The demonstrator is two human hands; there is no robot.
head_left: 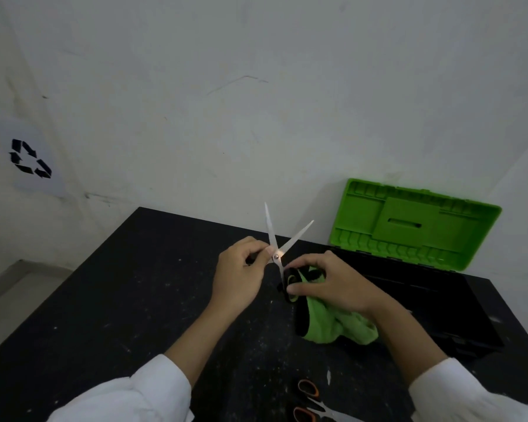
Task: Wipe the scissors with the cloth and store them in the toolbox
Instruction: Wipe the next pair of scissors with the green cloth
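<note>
While the scissors (pixel 275 256) sit in the air between both hands, above the black table (pixel 119 284), I read their blades as splayed in a V, tips aimed up and away from me at the wall, handles towards me. My left hand (pixel 238 269) has its fingers curled and pinches the pair just beside the pivot. My right hand (pixel 333 284) is curled round the green-and-black handle loop, with the green cloth (pixel 326 324) bunched under the palm and hanging down to the table.

What the wipe turns on, I judge: the bare blades lie up and left of the cloth, so the cloth hand has to travel along each blade's length, pivot to tip. The toolbox (pixel 409 287) stands open to the right, lid (pixel 415 223) leaning on the wall, nearer the right hand.

Count: two pairs of scissors, the held one and an orange-handled pair (pixel 310 400) lying near me; one cloth; one toolbox.
</note>
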